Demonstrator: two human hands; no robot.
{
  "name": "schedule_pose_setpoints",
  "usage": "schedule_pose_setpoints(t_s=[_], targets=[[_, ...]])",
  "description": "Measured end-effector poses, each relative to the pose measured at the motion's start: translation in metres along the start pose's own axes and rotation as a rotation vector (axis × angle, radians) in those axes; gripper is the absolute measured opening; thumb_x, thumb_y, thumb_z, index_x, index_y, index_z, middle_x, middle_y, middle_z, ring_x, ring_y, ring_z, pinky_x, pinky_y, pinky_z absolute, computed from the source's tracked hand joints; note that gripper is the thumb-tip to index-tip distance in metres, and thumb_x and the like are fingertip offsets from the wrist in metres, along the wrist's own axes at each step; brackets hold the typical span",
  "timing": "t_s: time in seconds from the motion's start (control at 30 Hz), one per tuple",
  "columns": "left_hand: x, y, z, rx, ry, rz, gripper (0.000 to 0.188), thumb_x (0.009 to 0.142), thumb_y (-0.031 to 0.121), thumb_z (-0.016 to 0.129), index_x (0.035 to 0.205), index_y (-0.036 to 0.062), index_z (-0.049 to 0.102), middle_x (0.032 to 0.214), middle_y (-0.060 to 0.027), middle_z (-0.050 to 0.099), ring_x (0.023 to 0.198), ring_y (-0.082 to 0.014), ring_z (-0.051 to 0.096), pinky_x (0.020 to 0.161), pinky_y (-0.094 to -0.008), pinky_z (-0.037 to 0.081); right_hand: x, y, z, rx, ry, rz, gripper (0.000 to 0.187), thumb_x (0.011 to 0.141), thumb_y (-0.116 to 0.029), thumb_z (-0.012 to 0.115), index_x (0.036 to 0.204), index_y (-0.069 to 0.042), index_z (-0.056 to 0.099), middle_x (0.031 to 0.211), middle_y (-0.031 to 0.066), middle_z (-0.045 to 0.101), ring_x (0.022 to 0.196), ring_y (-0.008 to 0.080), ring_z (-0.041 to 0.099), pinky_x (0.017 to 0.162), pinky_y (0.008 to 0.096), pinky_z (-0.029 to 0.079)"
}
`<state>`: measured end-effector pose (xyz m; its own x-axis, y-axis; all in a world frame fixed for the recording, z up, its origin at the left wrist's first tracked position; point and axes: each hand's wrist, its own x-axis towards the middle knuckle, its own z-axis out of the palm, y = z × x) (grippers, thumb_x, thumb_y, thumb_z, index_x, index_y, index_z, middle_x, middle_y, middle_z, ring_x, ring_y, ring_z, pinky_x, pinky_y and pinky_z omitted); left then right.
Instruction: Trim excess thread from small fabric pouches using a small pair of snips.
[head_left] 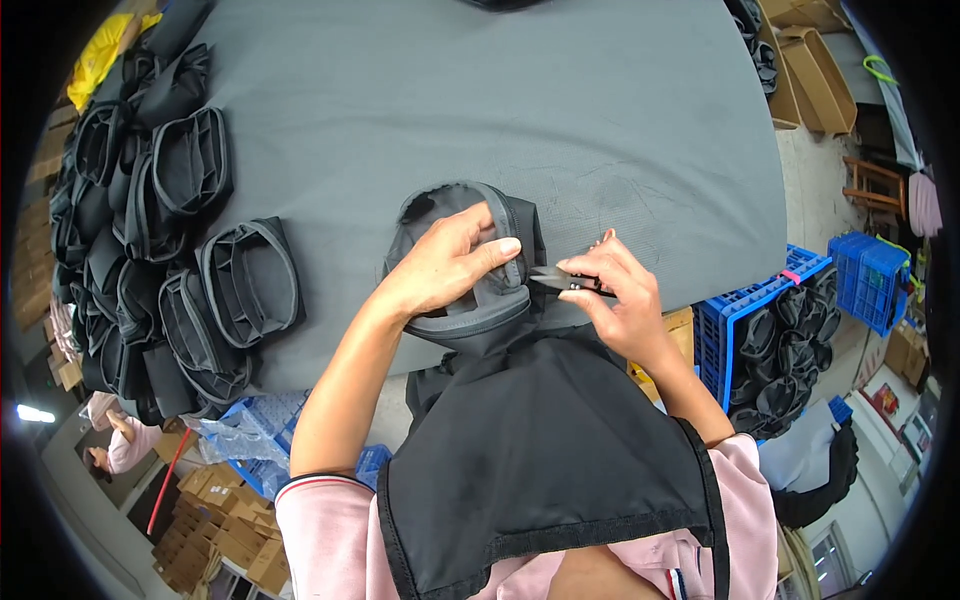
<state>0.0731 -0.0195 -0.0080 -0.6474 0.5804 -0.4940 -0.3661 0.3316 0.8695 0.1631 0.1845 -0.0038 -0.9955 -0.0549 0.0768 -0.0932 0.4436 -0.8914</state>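
A black zippered fabric pouch lies unzipped at the near edge of the grey-covered table. My left hand grips its zipper rim, the fingers reaching inside and the thumb lying along the edge. From the right, my right hand holds small thread snips with a black handle. Their metal blades point left at the pouch's rim, close by my left thumb. Whether the blades touch the fabric I cannot tell.
Similar black pouches are piled along the table's left side. A blue plastic crate of black pouches stands at the right. Cardboard boxes are stacked at lower left, near another person. A wooden stool stands far right.
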Motion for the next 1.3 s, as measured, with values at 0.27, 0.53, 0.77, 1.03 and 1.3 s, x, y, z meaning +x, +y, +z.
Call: schedule_pose_setpoints(t_s=[0.27,0.53,0.77,1.03,1.3], targets=[[0.001,-0.002,-0.001,-0.014,-0.063,-0.019,0.032,0.088,0.022,0.059,0.101,-0.0058,0.053,0.093,-0.0094,0.061,0.086,-0.0121,0.053,0.077,-0.0291,0.044,0.004,-0.001,0.004,-0.083,-0.060,-0.062,0.024,0.068,-0.010,0.071,0.090,-0.008,0.064,0.074,0.0031,0.055,0.060,0.0211,0.053,0.055,0.0308,0.042],[0.001,0.012,-0.003,-0.046,-0.087,-0.014,0.032,0.088,0.019,0.058,0.108,-0.0060,0.052,0.101,-0.0091,0.060,0.093,-0.0124,0.053,0.083,-0.0295,0.044,0.005,-0.002,0.004,-0.153,0.022,-0.145,0.021,0.067,-0.007,0.070,0.087,-0.009,0.065,0.073,0.0038,0.056,0.061,0.0218,0.054,0.057,0.0327,0.042],[-0.025,0.035,-0.004,-0.281,-0.148,0.058,0.028,0.089,0.020,0.059,0.109,0.0011,0.054,0.100,-0.0008,0.059,0.092,-0.0084,0.052,0.081,-0.0278,0.045,0.005,-0.043,-0.012,-0.244,0.120,-0.270,0.022,0.067,-0.005,0.072,0.088,-0.008,0.067,0.075,0.0054,0.060,0.060,0.0228,0.056,0.059,0.0325,0.043],[-0.035,-0.004,-0.015,-0.893,0.191,0.038,0.013,0.089,0.022,0.056,0.088,0.0094,0.054,0.085,0.0051,0.054,0.083,-0.0065,0.049,0.079,-0.0229,0.039,0.013,-0.035,0.001,0.323,0.081,0.229,0.023,0.070,0.006,0.061,0.092,0.001,0.057,0.084,0.0039,0.048,0.061,0.0079,0.048,0.053,0.0198,0.038],[-0.162,0.054,-0.222,-0.949,0.536,1.140,0.024,0.094,0.024,0.047,0.109,0.0082,0.056,0.104,-0.0086,0.062,0.105,-0.0159,0.054,0.096,-0.0329,0.037,0.021,-0.045,0.002,0.507,0.025,0.330,0.022,0.074,0.005,0.060,0.095,0.002,0.054,0.088,0.0023,0.044,0.065,0.0069,0.049,0.056,0.0188,0.040]])
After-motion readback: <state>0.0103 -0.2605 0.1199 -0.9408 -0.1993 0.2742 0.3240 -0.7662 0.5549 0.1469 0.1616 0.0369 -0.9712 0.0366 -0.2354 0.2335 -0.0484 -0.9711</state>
